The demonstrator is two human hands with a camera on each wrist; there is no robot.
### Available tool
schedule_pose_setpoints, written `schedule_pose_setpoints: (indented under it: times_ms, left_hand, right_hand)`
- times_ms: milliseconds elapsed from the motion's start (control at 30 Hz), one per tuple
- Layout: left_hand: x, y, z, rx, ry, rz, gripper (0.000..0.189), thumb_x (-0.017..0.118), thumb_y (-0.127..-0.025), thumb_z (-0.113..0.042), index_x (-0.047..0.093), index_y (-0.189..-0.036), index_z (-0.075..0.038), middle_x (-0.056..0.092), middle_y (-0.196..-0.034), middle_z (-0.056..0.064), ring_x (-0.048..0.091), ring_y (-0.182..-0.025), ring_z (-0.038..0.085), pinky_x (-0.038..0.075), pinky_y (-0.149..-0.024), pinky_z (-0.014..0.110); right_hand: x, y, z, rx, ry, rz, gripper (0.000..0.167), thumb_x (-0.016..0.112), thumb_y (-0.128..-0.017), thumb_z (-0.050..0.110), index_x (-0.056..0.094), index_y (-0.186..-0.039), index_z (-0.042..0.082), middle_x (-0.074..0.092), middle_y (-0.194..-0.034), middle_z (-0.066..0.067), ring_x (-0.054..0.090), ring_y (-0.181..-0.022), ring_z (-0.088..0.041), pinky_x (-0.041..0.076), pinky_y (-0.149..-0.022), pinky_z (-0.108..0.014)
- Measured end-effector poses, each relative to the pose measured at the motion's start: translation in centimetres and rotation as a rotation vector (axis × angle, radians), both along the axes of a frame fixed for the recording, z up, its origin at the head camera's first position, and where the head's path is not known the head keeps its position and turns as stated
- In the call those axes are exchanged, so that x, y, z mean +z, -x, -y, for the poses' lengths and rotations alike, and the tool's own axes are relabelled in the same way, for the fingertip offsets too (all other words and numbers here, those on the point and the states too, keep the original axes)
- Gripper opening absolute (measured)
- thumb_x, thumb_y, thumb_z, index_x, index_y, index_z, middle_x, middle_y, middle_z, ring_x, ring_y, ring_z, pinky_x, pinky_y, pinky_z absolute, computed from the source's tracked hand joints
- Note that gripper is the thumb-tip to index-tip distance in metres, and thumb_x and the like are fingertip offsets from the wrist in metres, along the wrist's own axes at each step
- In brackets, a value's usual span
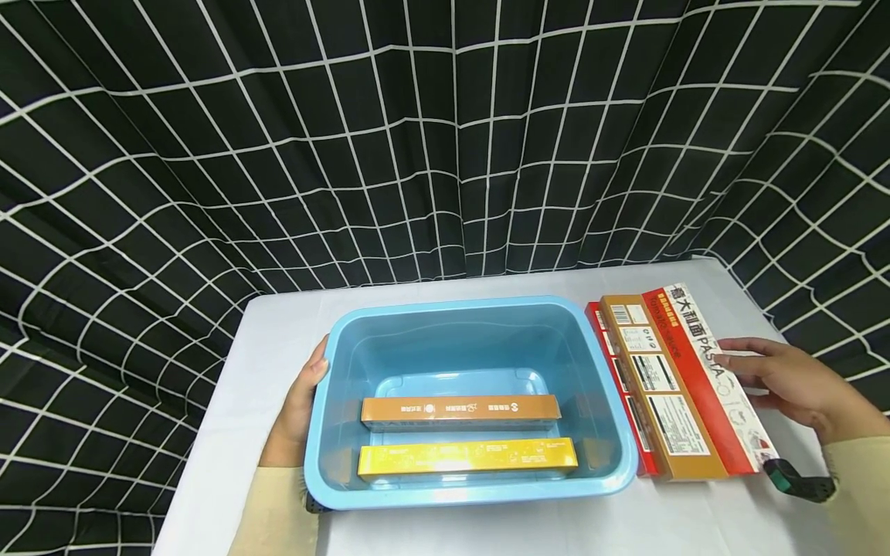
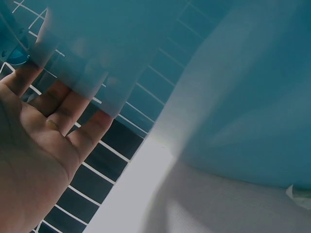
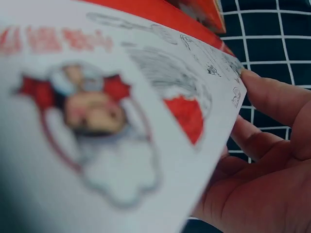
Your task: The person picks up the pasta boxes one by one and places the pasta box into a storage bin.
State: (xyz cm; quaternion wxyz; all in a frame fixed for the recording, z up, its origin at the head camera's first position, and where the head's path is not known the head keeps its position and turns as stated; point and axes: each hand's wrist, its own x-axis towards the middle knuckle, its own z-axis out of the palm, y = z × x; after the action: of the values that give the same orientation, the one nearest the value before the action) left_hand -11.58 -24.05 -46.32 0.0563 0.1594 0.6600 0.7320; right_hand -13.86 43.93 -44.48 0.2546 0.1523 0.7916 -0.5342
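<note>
My left hand [image 1: 295, 409] rests against the left side of a light blue plastic tub [image 1: 459, 498]. Fairly straight fingers [image 2: 87, 133] touch the tub's outer wall in the left wrist view. Inside the tub lie a brown box [image 1: 459, 413] and a yellow box [image 1: 466, 457], parallel to each other. On the right, my right hand [image 1: 793, 378] reaches to the outer edge of a red and white pasta box [image 1: 709, 363]. One fingertip meets the box's edge in the right wrist view, while other fingers [image 3: 252, 136] pass partly behind it.
A brown box [image 1: 647, 386] with white label panels lies left of the pasta box, and another red box [image 1: 617, 367] shows beside the tub. Everything stands on a white table [image 1: 243, 378]. A black curtain [image 1: 417, 154] with a white grid hangs behind and along both sides.
</note>
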Motion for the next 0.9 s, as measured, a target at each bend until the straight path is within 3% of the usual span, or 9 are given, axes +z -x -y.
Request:
schedule_pose_setpoints:
  times_ms: [267, 500, 733, 900]
  left_hand:
    - [-0.2, 0.1, 0.1, 0.001, 0.005, -0.004, 0.067, 0.032, -0.108, -0.038, 0.031, -0.171, -0.016, 0.039, -0.168, 0.012, 0.031, -0.156, 0.035, 0.036, -0.118, 0.044]
    - [-0.1, 0.1, 0.1, -0.004, 0.003, -0.007, 0.067, 0.032, -0.108, -0.038, 0.031, -0.171, -0.016, 0.038, -0.168, 0.013, 0.031, -0.156, 0.034, 0.035, -0.118, 0.044]
    - [-0.1, 0.0, -0.1, 0.029, 0.025, 0.007, 0.068, 0.033, -0.107, -0.040, 0.030, -0.173, -0.022, 0.037, -0.171, 0.007, 0.028, -0.158, 0.032, 0.030, -0.119, 0.053]
    - [0.1, -0.1, -0.2, 0.019, 0.011, 0.002, 0.068, 0.032, -0.108, -0.039, 0.030, -0.173, -0.020, 0.037, -0.171, 0.008, 0.028, -0.158, 0.033, 0.032, -0.119, 0.048]
  right_hand:
    - [1.1, 0.2, 0.1, 0.036, -0.066, -0.059, 0.078, 0.059, -0.115, 0.030, 0.016, -0.162, -0.017, 0.070, -0.116, 0.001, 0.070, -0.099, -0.023, 0.063, -0.085, -0.046]
    - [1.7, 0.0, 0.3, 0.075, -0.120, -0.096, 0.075, 0.056, -0.116, 0.029, 0.019, -0.160, -0.019, 0.069, -0.122, -0.006, 0.069, -0.100, -0.023, 0.062, -0.083, -0.045]
    - [2.2, -0.1, 0.6, 0.104, -0.156, -0.156, 0.070, 0.056, -0.116, 0.024, 0.021, -0.158, -0.020, 0.067, -0.128, -0.016, 0.069, -0.100, -0.023, 0.062, -0.082, -0.046]
    - [2.5, 0.0, 0.6, 0.112, -0.173, -0.139, 0.069, 0.054, -0.117, 0.023, 0.021, -0.158, -0.022, 0.068, -0.128, -0.019, 0.069, -0.101, -0.025, 0.062, -0.082, -0.045]
